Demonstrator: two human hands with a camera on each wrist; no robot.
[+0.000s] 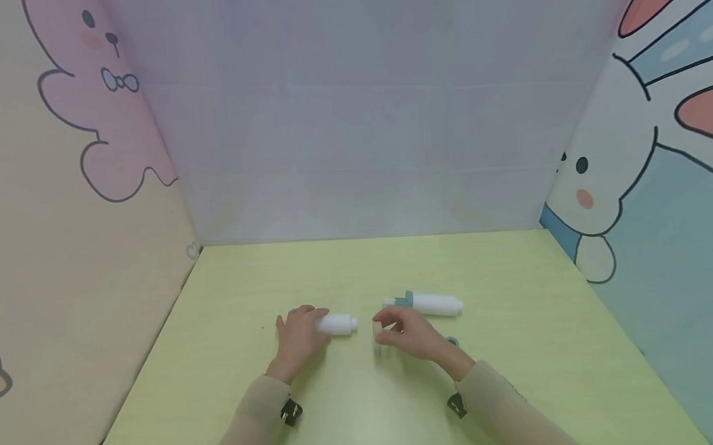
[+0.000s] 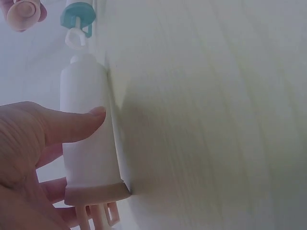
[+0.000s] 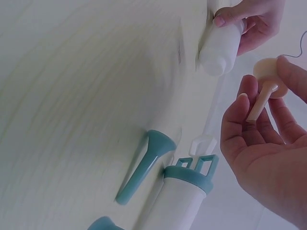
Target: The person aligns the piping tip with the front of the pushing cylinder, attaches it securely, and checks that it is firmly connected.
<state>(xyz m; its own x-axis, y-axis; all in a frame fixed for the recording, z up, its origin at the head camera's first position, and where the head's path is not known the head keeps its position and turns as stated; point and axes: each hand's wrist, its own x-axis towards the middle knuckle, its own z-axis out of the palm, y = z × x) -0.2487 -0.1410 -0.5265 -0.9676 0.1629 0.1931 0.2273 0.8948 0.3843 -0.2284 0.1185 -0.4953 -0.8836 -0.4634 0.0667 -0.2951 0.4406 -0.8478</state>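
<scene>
My left hand (image 1: 302, 336) grips a white cylinder (image 2: 86, 91) that lies sideways low over the table. In the left wrist view the thumb crosses its side. A peach collar (image 2: 96, 194) with open-framed loops sits at one end of the cylinder, and a narrower white tip shows at the other. To the right, my right hand (image 1: 412, 336) pinches a peach funnel-shaped piece (image 3: 268, 72) with a round cup and thin stem. Thumb and fingertips hold it by the cup, raised near the cylinder's tip end.
Behind the right hand lies a second white cylinder (image 1: 436, 304) with a teal collar (image 3: 189, 177). A teal funnel-shaped piece (image 3: 148, 163) rests beside it, and part of another teal piece (image 3: 103, 224) shows at the frame's bottom edge. Printed walls enclose the light green table (image 1: 358, 269).
</scene>
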